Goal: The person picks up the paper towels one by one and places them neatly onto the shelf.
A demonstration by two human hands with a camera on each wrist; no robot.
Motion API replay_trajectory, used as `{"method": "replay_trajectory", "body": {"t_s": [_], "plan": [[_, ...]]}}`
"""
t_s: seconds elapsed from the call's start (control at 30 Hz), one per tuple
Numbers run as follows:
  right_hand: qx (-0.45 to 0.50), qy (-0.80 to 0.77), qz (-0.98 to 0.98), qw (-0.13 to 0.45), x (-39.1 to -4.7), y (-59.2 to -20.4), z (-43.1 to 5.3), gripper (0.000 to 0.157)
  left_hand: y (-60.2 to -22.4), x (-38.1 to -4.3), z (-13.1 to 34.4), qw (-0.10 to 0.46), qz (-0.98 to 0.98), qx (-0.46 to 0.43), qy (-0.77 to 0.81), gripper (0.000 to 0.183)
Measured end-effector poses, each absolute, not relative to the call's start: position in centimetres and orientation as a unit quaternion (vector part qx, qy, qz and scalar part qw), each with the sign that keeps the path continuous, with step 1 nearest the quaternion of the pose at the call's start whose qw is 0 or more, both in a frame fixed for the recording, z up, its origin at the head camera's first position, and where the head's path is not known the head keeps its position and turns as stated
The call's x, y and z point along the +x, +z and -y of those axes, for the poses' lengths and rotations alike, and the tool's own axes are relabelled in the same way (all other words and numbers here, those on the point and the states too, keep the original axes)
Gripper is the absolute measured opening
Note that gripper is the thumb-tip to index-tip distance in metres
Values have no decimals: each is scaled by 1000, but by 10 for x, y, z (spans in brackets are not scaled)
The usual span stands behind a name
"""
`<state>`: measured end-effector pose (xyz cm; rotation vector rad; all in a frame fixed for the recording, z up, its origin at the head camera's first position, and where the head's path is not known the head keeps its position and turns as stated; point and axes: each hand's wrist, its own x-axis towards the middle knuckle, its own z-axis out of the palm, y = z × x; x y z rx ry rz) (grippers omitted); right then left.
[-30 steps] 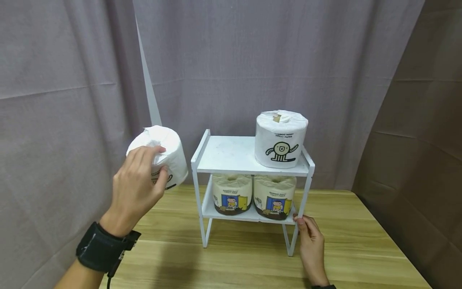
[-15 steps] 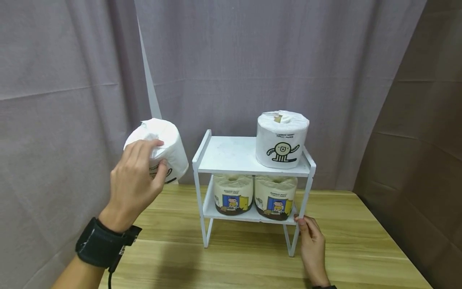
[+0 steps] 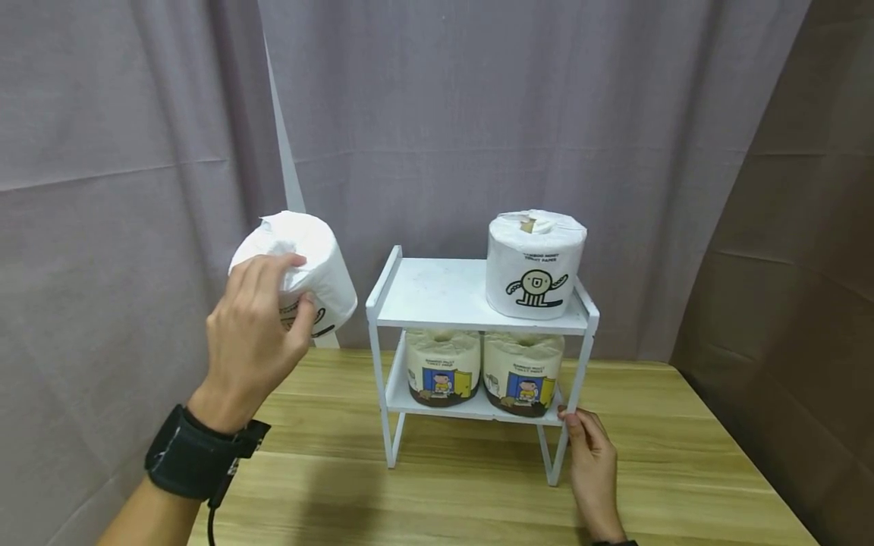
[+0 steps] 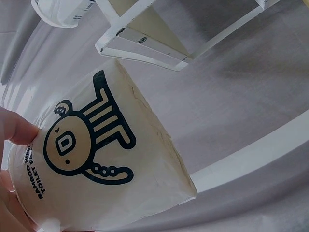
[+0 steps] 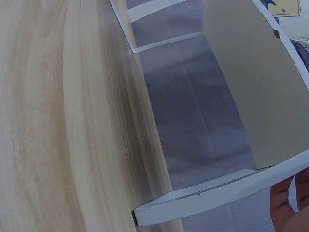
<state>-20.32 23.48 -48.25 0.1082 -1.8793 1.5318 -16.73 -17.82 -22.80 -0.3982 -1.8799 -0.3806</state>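
My left hand grips a white-wrapped toilet paper roll by its upper end, thumb on its side. The roll hangs tilted in the air, left of the white two-tier shelf. In the left wrist view the toilet paper roll shows its printed cartoon figure, with the thumb at its edge. Low on the shelf's right side, my right hand pinches the frame near the lower tier. In the right wrist view, fingers show behind the white frame.
Another white roll stands on the top tier's right end. Two cream toilet paper rolls, a left one and a right one, stand side by side on the lower tier. Grey curtains hang behind the wooden table.
My left hand has raised the white roll slightly and a little to the left. The right hand keeps its pinch on the frame, and the shelf rolls stay put.
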Motion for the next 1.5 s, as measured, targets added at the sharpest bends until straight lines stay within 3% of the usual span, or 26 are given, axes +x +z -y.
{"method": "replay_trajectory", "body": {"t_s": [1.5], "plan": [[42, 603, 719, 342, -203, -482, -235, 22, -214, -163, 148, 555, 785, -203, -184, 39]]}}
